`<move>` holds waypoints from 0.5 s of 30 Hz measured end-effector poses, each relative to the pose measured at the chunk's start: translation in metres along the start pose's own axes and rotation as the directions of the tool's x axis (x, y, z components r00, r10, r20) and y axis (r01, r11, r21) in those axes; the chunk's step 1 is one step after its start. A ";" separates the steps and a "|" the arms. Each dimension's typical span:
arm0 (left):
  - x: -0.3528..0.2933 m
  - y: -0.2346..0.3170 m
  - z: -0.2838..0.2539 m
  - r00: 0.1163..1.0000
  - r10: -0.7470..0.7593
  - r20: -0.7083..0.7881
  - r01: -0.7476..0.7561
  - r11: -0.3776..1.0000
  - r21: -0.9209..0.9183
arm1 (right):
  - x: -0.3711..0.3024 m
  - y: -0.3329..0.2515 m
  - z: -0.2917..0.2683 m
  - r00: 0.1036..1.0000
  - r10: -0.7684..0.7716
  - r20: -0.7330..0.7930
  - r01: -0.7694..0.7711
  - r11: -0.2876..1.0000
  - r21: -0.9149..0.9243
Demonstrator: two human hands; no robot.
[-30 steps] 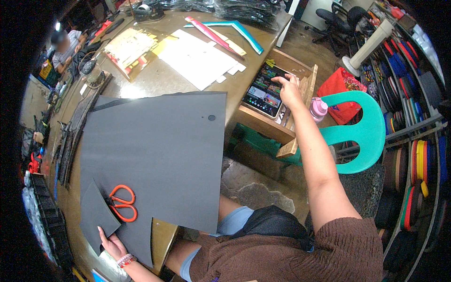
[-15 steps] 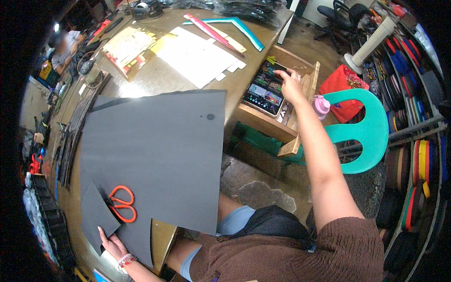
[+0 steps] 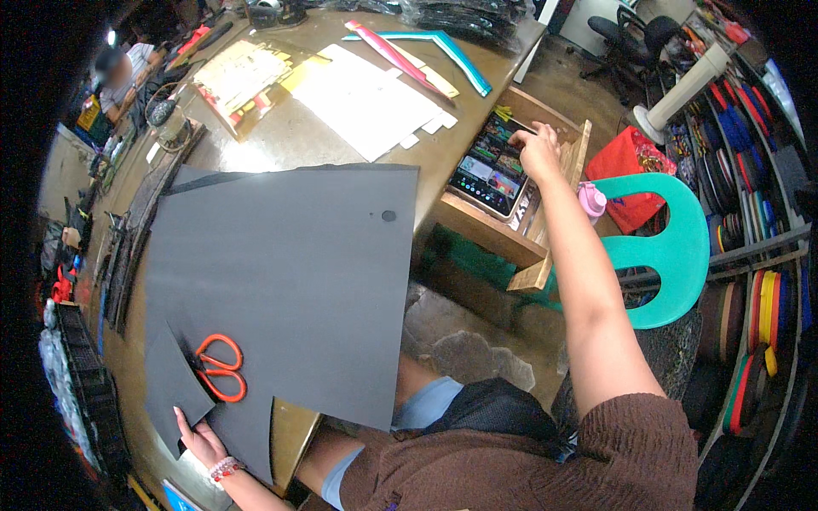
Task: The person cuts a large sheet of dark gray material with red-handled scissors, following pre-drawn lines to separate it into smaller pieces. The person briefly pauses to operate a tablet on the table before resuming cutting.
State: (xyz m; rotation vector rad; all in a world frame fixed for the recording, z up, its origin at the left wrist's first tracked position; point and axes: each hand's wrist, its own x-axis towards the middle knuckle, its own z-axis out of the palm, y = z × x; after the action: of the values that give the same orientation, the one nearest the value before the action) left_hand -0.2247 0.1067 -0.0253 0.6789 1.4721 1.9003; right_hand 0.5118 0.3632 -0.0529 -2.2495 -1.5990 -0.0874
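Note:
My right hand (image 3: 540, 153) hovers at the upper right edge of a tablet (image 3: 492, 167) with a lit screen, its fingers bent but apart; whether a fingertip touches the glass I cannot tell. The tablet lies in an open wooden drawer (image 3: 492, 215). Over the table spreads a large black sheet (image 3: 290, 255) with a small round mark near its upper right corner. My left hand (image 3: 202, 441), fingers stretched out, rests at the lower edge of a smaller black piece (image 3: 181, 375) on that sheet. Orange-handled scissors (image 3: 221, 368) lie there, their blades hidden under the small piece.
White paper sheets (image 3: 358, 102), yellowish paper pieces (image 3: 243, 81) and pink and teal strips (image 3: 400, 58) lie on the table's far part. At right stand a green plastic stool (image 3: 694, 247), a pink bottle (image 3: 591, 201), a red bag (image 3: 626, 162) and shelves of coloured rolls. Another person (image 3: 123, 81) sits far left.
The view has shifted slightly, so the tablet and drawer sit a little farther right. My right hand's fingers are drawn in somewhat more over the screen. My left hand stays by the small black piece.

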 end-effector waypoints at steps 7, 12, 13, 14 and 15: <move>-0.004 0.004 0.007 0.999 -0.029 -0.033 0.030 0.999 0.015 | 0.001 -0.010 0.002 0.990 -0.128 -0.056 0.129 0.991 0.021; -0.008 0.007 0.013 0.999 -0.028 -0.027 0.027 0.999 -0.029 | 0.000 -0.028 0.001 0.982 -0.182 0.044 0.184 0.980 -0.071; -0.008 0.007 0.014 0.999 -0.026 -0.047 0.025 0.999 -0.023 | 0.000 -0.030 0.000 0.981 -0.183 0.063 0.187 0.980 -0.072; -0.008 0.006 0.014 0.999 -0.018 -0.029 0.018 1.000 -0.015 | -0.001 -0.030 0.000 0.981 -0.187 0.056 0.191 0.978 -0.080; -0.008 0.006 0.014 1.000 -0.007 -0.021 0.007 1.000 -0.004 | -0.001 -0.031 -0.001 0.981 -0.181 0.063 0.187 0.978 -0.093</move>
State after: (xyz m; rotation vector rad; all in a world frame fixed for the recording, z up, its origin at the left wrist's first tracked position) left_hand -0.2106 0.1089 -0.0161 0.6530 1.4821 1.9101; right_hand 0.4834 0.3707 -0.0444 -2.1873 -1.8681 -0.1588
